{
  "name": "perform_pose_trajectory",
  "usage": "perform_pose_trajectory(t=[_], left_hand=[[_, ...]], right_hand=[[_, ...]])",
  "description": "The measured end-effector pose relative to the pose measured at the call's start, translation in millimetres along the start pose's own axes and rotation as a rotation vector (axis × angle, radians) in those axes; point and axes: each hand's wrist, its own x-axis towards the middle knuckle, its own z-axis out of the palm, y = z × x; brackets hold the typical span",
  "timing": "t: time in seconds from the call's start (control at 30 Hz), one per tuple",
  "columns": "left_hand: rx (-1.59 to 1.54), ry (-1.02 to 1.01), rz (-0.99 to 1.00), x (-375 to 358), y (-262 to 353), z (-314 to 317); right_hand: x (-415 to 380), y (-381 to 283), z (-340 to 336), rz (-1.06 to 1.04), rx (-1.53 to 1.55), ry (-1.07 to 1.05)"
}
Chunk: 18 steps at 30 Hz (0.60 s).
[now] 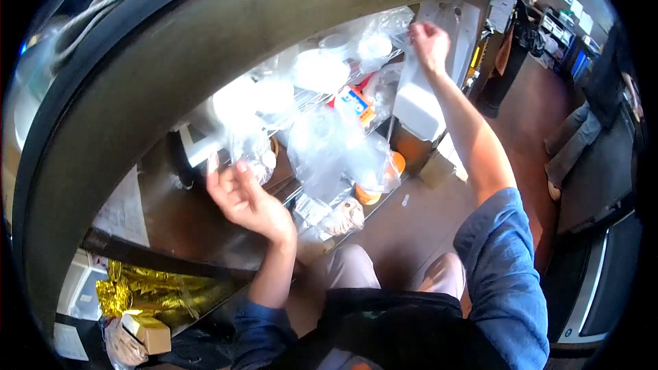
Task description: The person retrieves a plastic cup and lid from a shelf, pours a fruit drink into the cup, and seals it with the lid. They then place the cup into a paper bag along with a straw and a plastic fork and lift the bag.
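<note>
Under the counter, my right hand (430,44) is closed in a pinch at the edge of a clear plastic bag (389,24) on the upper wire shelf. Lower down, my left hand (247,202) is raised, palm up and fingers apart, holding nothing. Just beyond its fingertips lies a clear-wrapped bundle (259,154). White, glare-washed bagged containers (319,72) fill the upper shelf. A large crumpled plastic bag (325,147) hangs between my hands, with an orange-and-blue packet (356,103) behind it.
A white plastic bin (419,113) stands right of the shelves. The thick counter edge (171,41) curves overhead. Orange-lidded tubs (370,195) sit low on the rack. Gold foil (154,284) and a small cardboard box (149,334) are at lower left. Another person's legs (576,137) are at right.
</note>
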Motion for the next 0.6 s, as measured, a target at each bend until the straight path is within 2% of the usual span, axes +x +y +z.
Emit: perform_pose_trajectory(t=[0.1, 0.17, 0.2, 0.27, 0.3, 0.33, 0.4, 0.43, 0.47, 0.53, 0.6], left_hand=[[-0.076, -0.037, -0.025, -4, 7, 3], [0.068, -0.075, -0.040, -5, 12, -1], [0.066, -0.085, -0.032, -5, 11, -2], [0.048, -0.108, -0.049, -6, 9, -8], [0.040, -0.120, -0.059, -5, 8, -11], [0.039, -0.118, -0.051, -4, 8, -13], [0.043, -0.127, -0.059, -4, 10, -14], [0.032, -0.140, -0.095, -3, 12, -15], [0.031, -0.141, -0.093, -4, 14, -15], [-0.044, -0.104, -0.083, -10, 17, -11], [0.043, -0.115, -0.058, -24, 23, -11]], right_hand=[[-10, -38, 8, -0.355, -0.122, -0.140], [1, -37, 23, -0.664, -0.325, -0.153], [11, -33, 30, -0.657, -0.324, -0.143], [28, -26, 45, -0.463, -0.589, -0.274], [41, -27, 48, -0.275, -0.579, -0.500], [43, -24, 49, -0.278, -0.573, -0.495], [41, -34, 42, 0.170, -0.174, -0.647], [42, -43, 35, 0.182, -0.345, -0.578], [37, -43, 37, 0.182, -0.344, -0.575], [26, -37, 41, 0.248, -0.326, 0.120], [28, -17, 66, 0.442, -0.346, 0.259]])
